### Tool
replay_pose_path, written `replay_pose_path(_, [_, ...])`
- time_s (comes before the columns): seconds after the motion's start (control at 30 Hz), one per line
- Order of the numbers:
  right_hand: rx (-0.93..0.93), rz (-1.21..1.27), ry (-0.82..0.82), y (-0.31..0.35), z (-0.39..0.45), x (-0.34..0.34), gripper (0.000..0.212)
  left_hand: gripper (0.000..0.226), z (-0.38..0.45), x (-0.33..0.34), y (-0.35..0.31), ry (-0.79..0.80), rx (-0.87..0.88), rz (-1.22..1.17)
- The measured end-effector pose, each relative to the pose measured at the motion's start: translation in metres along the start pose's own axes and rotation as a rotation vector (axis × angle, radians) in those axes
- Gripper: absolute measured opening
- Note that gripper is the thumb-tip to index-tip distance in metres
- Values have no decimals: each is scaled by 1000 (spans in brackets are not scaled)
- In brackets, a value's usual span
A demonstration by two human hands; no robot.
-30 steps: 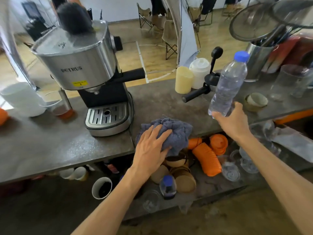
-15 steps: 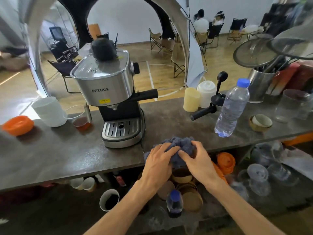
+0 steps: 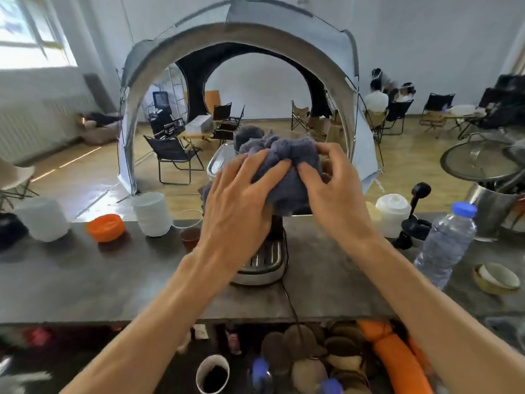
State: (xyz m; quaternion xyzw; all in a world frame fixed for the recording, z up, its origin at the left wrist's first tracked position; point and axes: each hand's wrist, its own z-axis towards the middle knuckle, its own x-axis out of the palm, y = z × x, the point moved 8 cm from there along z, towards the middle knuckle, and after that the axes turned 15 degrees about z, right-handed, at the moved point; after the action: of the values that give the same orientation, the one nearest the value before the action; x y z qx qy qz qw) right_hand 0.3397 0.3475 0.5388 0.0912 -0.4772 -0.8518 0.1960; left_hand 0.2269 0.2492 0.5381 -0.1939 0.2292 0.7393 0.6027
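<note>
A grey-blue cloth [image 3: 284,155] is bunched on top of the silver espresso machine [image 3: 264,263], hiding most of the machine's body. My left hand [image 3: 235,203] lies over the cloth's left side with fingers spread and fairly straight, pressing on it. My right hand [image 3: 332,194] pinches the cloth's right side with curled fingers. Only the machine's drip tray, base and a bit of its shiny top corner show below and behind my hands.
On the dark counter [image 3: 85,280] stand a water bottle [image 3: 446,245], a white lidded container [image 3: 393,214], a small bowl [image 3: 495,278], white cup stacks [image 3: 152,213], an orange bowl [image 3: 105,227] and a metal utensil pot [image 3: 491,211]. Cups crowd the lower shelf [image 3: 212,373].
My right hand let go of the bottle and joined the left on the cloth. Both hands lifted the cloth from the counter's front edge up onto the machine's top.
</note>
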Motion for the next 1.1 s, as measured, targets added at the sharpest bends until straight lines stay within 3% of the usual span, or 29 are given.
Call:
replay_pose_path(0.07, [-33, -71, -6, 10, 27, 24, 21, 49, 21, -3, 31, -7, -15, 34])
replay_pose_path(0.17, [-85, -207, 17, 18, 65, 60, 28, 51, 49, 9, 80, 107, -48, 6])
replay_pose_path(0.3, [53, -472, 61, -17, 98, 86, 23, 57, 65, 55, 118, 443, 18, -79])
replay_pose_path(0.37, [133, -580, 53, -46, 99, 85, 36, 67, 58, 81, 122, 610, 24, -178])
replay_pose_path(0.47, [165, -524, 53, -69, 91, 84, 52, 74, 53, 103, 120, 729, 43, -300])
replay_pose_path(0.63, [221, -348, 76, -82, 89, 86, 31, 77, 57, 109, 111, 861, 47, -322])
replay_pose_path(0.77, [264, -202, 48, -87, 90, 83, 33, 77, 53, 106, 111, 727, 32, -291])
replay_pose_path(0.9, [372, -10, -13, -93, 84, 77, 55, 45, 49, 91, 98, 539, 78, -255])
replay_pose_path(1.0, [438, 159, -55, -94, 76, 73, 61, 40, 41, 80, 88, 365, 89, -232])
replay_pose_path(1.1, [477, 258, -49, -90, 70, 71, 48, 43, 32, 70, 82, 207, 67, -252])
